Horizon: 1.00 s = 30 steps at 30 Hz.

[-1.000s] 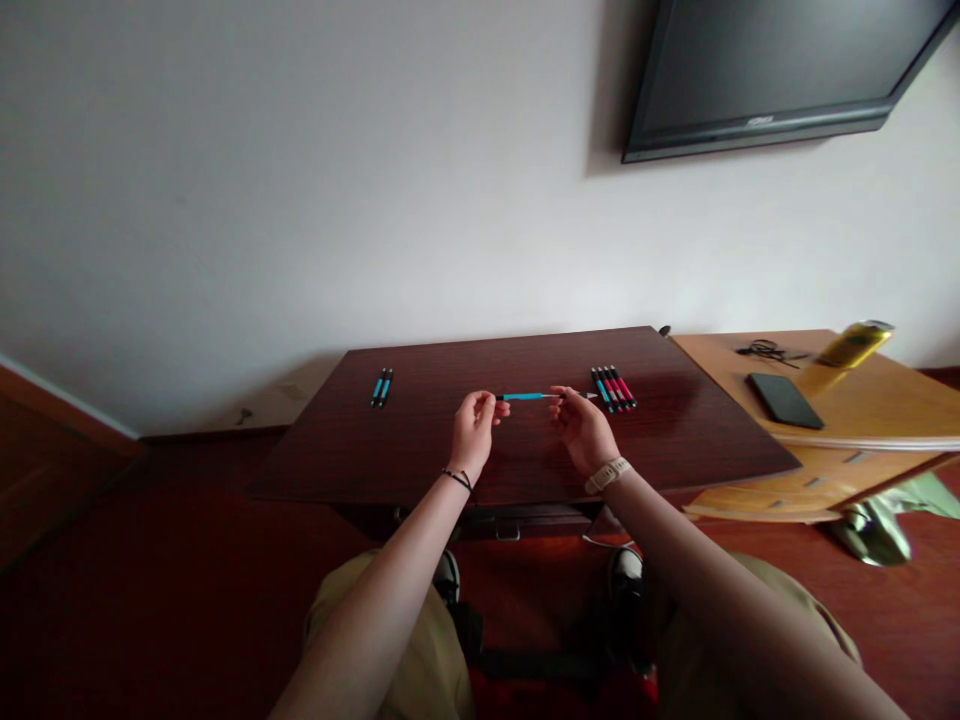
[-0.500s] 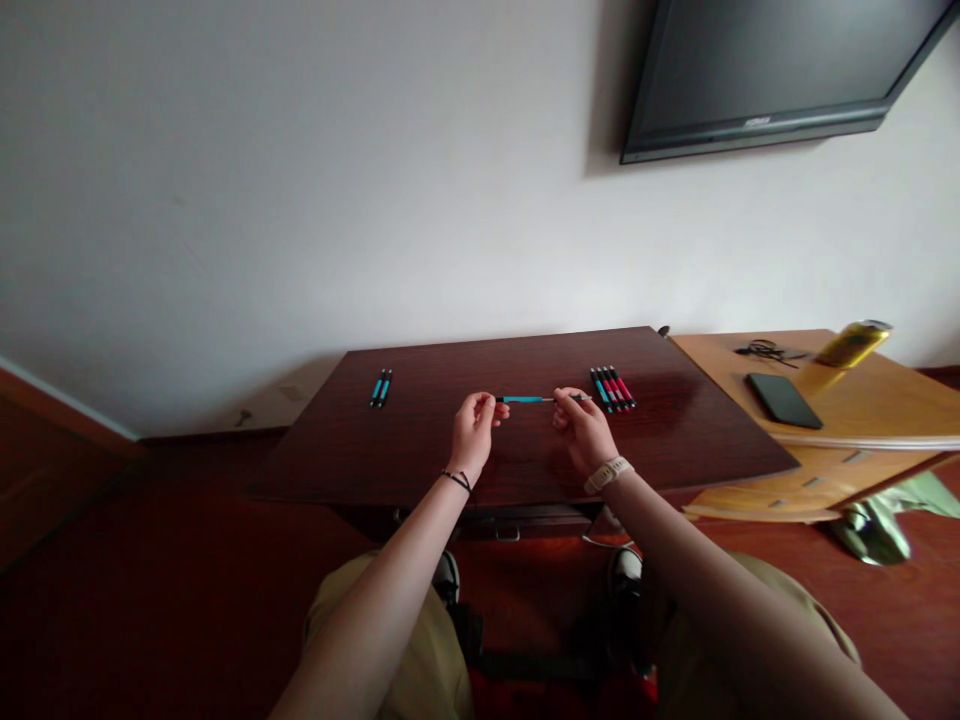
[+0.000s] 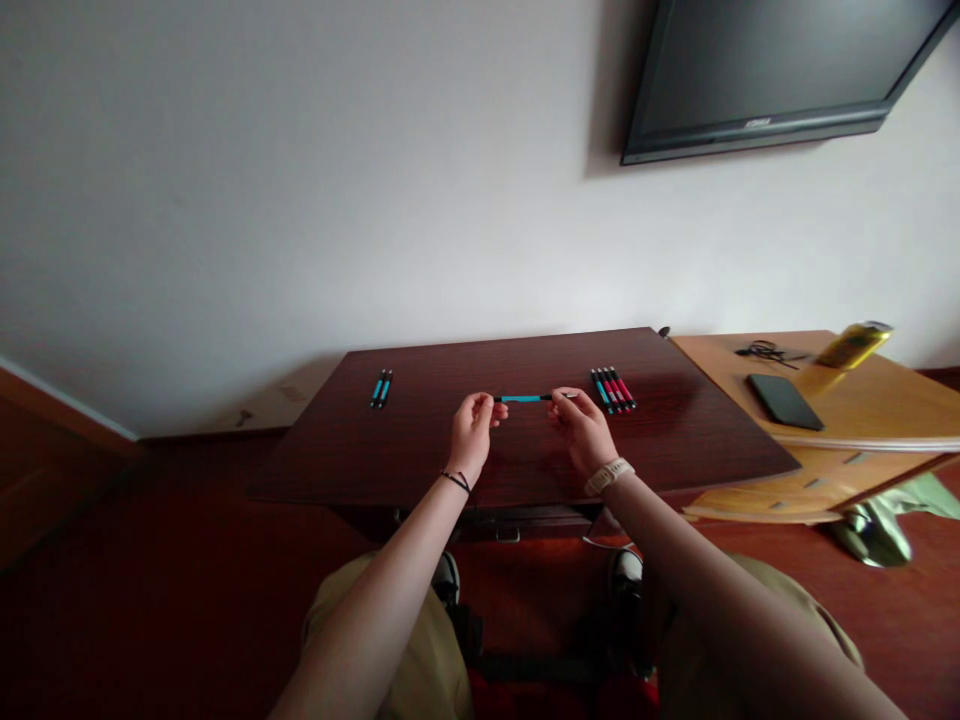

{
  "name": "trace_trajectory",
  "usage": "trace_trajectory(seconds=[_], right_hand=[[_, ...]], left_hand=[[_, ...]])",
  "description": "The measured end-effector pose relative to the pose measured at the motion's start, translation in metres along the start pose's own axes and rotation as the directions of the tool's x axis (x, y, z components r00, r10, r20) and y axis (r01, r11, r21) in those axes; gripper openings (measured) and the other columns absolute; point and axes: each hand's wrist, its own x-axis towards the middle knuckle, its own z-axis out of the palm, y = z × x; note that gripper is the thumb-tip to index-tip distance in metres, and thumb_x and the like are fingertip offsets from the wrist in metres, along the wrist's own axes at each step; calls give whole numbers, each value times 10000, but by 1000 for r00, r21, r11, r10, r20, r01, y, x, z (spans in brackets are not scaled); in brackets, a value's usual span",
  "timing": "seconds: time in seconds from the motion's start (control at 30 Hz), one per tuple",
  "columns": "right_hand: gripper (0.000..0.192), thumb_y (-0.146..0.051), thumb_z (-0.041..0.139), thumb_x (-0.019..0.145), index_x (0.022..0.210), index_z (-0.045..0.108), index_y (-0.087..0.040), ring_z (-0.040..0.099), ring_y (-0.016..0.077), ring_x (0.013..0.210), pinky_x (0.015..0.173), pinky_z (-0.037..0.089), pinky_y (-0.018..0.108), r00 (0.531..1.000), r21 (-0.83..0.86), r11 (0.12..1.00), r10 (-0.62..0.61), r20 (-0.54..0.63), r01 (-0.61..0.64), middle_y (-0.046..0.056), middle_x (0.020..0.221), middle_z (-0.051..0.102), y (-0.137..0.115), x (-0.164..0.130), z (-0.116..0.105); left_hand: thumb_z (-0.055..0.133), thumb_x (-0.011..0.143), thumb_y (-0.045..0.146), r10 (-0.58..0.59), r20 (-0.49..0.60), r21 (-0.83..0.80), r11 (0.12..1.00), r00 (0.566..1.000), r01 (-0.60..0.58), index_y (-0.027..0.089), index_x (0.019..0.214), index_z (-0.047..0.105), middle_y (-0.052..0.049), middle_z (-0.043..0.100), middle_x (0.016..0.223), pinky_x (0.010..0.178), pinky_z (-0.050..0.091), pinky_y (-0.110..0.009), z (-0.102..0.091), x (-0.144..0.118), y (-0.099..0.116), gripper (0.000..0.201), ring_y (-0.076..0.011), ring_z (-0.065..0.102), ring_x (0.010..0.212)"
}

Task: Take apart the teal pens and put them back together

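Observation:
Over the dark table I hold a blue pen (image 3: 525,398) level between both hands. My left hand (image 3: 472,430) is closed on its left end, thumb and fingers pinching the black part. My right hand (image 3: 581,425) pinches the black section at the other end, where a light tip shows past the fingers. Barrel and black section meet with no visible gap. Just beyond my right hand lies a row of several blue and red pens (image 3: 613,390). Farther left, two blue pens (image 3: 381,388) lie side by side.
The dark wooden table (image 3: 420,450) stands against the wall. At its right, a lighter wooden cabinet (image 3: 712,365) carries a black phone (image 3: 784,400), a dark cable (image 3: 769,351) and a yellow can (image 3: 855,345). A television (image 3: 765,80) hangs above.
The black section in my right hand has moved left against the blue barrel. The thin refill that showed between them is now hidden. My left hand has barely moved.

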Motion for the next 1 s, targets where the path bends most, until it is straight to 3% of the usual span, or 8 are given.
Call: trace_trajectory(seconds=[0.5,0.77,1.0], right_hand=[[383,-451,958,684,963,790,-250,669,131,761,696,563,239,999,-76,997,20,43,-16,18,897,767,-1,-1,-5],[367,-518,918,728,881,772,-218,624,132,716,664,518,255,998,-226,974,-22,51,33,21,797,733,-3,-2,-9],[433,-558,903,722,953,767,-217,674,161,771,727,555,292,997,-301,953,-11,77,34,35,868,755,-3,0,-17]], left_hand=[[662,963,513,-1,11,-14,1000,1000,1,175,1030,639,-94,767,924,729,544,-285,-5,1,2,346,-178,740,824],[689,939,517,-30,30,-21,999,999,30,172,1014,646,-82,762,883,726,542,-291,-9,0,4,355,-177,730,801],[719,912,525,-89,53,-33,995,995,90,168,1029,654,-84,767,901,746,538,-297,-12,-2,7,381,-183,732,821]])
